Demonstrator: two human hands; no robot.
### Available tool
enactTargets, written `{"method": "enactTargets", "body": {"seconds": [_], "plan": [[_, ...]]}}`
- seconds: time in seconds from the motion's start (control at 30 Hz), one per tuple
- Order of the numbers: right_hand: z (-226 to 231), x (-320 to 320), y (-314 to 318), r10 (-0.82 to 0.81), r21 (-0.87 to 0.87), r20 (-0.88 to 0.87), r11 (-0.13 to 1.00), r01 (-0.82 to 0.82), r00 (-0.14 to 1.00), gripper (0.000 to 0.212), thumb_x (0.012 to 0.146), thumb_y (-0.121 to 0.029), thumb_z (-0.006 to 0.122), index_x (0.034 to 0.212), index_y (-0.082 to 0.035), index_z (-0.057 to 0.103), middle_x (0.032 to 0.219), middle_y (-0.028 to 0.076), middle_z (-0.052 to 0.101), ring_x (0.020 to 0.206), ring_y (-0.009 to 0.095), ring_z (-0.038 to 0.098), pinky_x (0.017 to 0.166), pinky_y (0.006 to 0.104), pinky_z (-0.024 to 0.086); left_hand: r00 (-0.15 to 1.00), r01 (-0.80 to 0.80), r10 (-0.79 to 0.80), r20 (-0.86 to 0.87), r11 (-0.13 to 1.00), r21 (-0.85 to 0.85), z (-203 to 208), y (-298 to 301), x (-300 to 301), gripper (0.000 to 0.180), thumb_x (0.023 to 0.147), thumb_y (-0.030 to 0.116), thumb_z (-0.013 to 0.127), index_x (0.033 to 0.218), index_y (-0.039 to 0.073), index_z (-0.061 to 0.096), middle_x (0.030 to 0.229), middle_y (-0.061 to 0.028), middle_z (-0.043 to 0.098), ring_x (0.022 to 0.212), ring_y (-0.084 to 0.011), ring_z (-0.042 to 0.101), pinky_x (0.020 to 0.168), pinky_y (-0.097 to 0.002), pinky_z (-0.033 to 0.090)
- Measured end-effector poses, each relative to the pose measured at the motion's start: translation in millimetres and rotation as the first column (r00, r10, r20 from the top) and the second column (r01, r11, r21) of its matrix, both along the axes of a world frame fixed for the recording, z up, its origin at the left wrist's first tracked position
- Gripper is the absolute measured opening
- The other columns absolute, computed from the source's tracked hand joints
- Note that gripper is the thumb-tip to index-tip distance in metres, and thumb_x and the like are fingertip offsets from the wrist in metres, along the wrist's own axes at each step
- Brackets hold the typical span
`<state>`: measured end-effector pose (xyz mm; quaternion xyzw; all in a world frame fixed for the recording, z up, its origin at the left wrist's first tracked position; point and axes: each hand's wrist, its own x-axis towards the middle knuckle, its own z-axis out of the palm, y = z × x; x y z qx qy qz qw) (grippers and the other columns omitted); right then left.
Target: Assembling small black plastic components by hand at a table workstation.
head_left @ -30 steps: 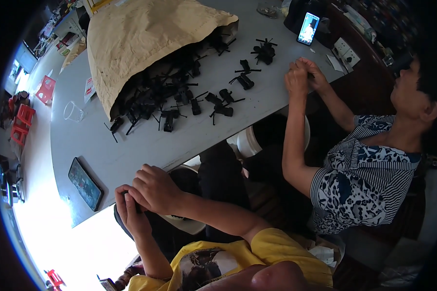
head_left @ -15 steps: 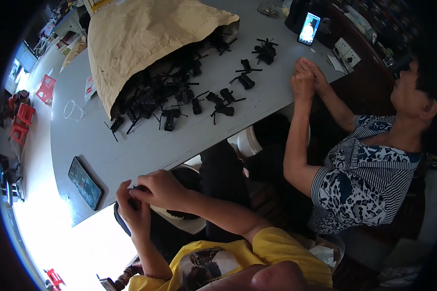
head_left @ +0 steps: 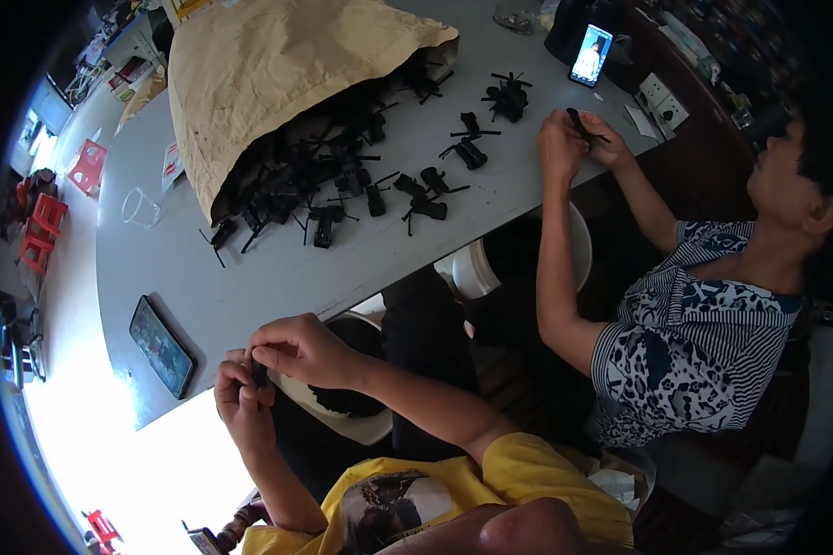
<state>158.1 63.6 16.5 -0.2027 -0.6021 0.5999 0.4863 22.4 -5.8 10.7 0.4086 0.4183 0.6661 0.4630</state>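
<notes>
Low in front of me, just off the table's near edge, a small black plastic part (head_left: 260, 374) is between my hands. My left hand (head_left: 241, 400) has its fingers curled round the part from the left. From the other side my right hand (head_left: 304, 351) pinches at its upper end; the fingers hide much of it. Similar black plastic parts with thin prongs (head_left: 324, 225) spill in a pile from a large brown paper sack (head_left: 296, 65) on the grey table (head_left: 241, 296). Beneath my right forearm, a pale bucket (head_left: 372, 429) holds dark contents.
A dark phone (head_left: 162, 347) lies near the table's left corner, and a clear cup (head_left: 142, 208) stands beyond it. On my right a co-worker (head_left: 703, 324) handles a black part (head_left: 578, 125) by a propped, lit phone (head_left: 590, 55). Below them is a white bucket (head_left: 580, 245).
My right hand has shifted up and a little left, and my left hand has dropped slightly, showing more of the black part. The co-worker's hands have parted, revealing a black part.
</notes>
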Motion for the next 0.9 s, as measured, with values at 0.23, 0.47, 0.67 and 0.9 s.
{"method": "enactTargets", "body": {"seconds": [0.23,0.47,0.67,0.9], "plan": [[-1,0,-6,-0.079,0.322,0.127,0.946,0.034,0.989,0.016,0.082,-0.008,0.059,0.096,-0.003,0.062,0.074,0.006,0.056,0.062,0.016,0.055,0.058,0.0271,0.045,0.994,0.108,-0.109,0.007,0.967,-0.231,-3,-3,-4,0.026,0.084,0.022,0.062,0.096,0.006,0.045,0.076,0.0028,0.046,0.058,-0.0018,0.04,0.048,-0.0155,0.029],[-2,-10,-16,-0.224,0.398,0.153,0.906,0.147,0.962,0.022,0.082,-0.009,0.057,0.102,-0.002,0.059,0.074,0.009,0.056,0.065,0.021,0.057,0.057,0.031,0.046,0.956,0.051,-0.028,0.292,0.996,-0.072,-8,2,-1,0.008,0.088,0.008,0.05,0.086,0.005,0.043,0.079,-0.0015,0.047,0.06,-0.0052,0.04,0.054,-0.0163,0.033],[1,-2,-16,-0.278,0.44,0.154,0.878,0.186,0.948,0.022,0.079,-0.008,0.058,0.1,-0.003,0.059,0.074,0.008,0.055,0.061,0.02,0.056,0.056,0.0317,0.045,0.968,0.028,0.002,0.251,0.993,-0.113,5,10,13,0.006,0.087,0.005,0.049,0.089,0.004,0.044,0.085,-0.0031,0.047,0.067,-0.008,0.044,0.059,-0.0196,0.037],[1,23,25,-0.731,0.701,0.376,0.626,0.342,0.569,0.035,0.077,-0.008,0.059,0.112,-0.004,0.055,0.103,0.016,0.051,0.092,0.029,0.053,0.074,0.0378,0.045,0.884,0.092,-0.029,0.466,0.989,-0.113,-3,5,6,0.013,0.092,0.017,0.046,0.1,0.006,0.046,0.093,-0.0072,0.048,0.06,-0.0097,0.041,0.055,-0.0191,0.035]]}}
